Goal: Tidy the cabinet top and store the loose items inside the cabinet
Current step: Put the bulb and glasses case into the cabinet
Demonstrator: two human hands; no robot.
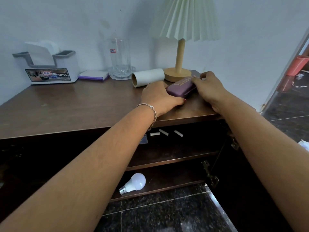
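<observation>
A purple hard case (181,87) with gold lettering lies on the dark wooden cabinet top (70,104), near its right front corner. My left hand (158,96) rests on the near end of the case, and my right hand (209,87) holds its far end. Just behind my left hand a cardboard tube (148,77) lies on its side. The cabinet stands open below: several white chalk sticks (163,132) lie on the upper shelf, and a white light bulb (133,183) lies on the lower shelf.
A table lamp (179,64) with a pleated shade stands behind the case. A glass jug (120,59), a purple-edged notepad (93,75) and a white tissue holder (50,67) line the back wall. The open cabinet door (250,164) hangs at the right over dark tiled floor.
</observation>
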